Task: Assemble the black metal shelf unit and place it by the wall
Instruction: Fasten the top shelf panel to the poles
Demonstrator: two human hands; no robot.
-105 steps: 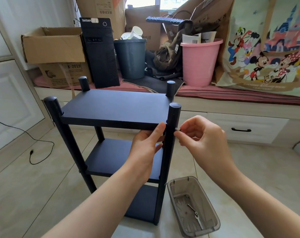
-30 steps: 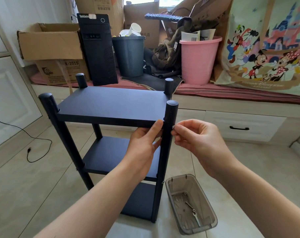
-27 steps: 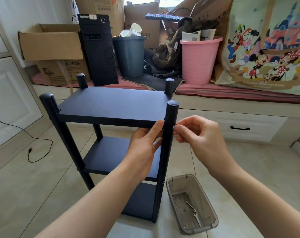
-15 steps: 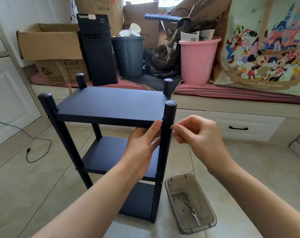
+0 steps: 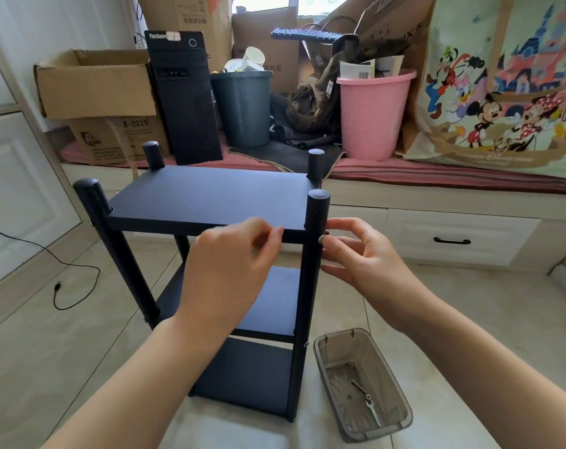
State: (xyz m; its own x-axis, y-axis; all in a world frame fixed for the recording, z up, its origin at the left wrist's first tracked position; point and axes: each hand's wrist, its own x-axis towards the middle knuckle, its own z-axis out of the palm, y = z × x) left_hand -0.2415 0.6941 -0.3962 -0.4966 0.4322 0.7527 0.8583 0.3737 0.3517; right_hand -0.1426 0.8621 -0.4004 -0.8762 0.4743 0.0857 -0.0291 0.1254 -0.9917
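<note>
Black shelf (image 5: 210, 202) standing up on the floor, near the bench. Right hand (image 5: 362, 254) pinching a tiny screw (image 5: 321, 238) at the front post (image 5: 311, 286). Left hand (image 5: 229, 270) blurry, loosely curled, holding nothing. Small tray (image 5: 401, 419) beside.

The shelf unit (image 5: 210, 199) was seen in matte black throughout. A translucent grey tray (image 5: 362, 384) was noted on the cream tiled floor (image 5: 48, 351). Behind, a pink bucket (image 5: 369, 118), a dark grey bin (image 5: 242, 108), a black computer tower (image 5: 184, 98), brown cardboard boxes (image 5: 93, 82) and a cartoon-printed pastel bag (image 5: 502, 92) were observed.
</note>
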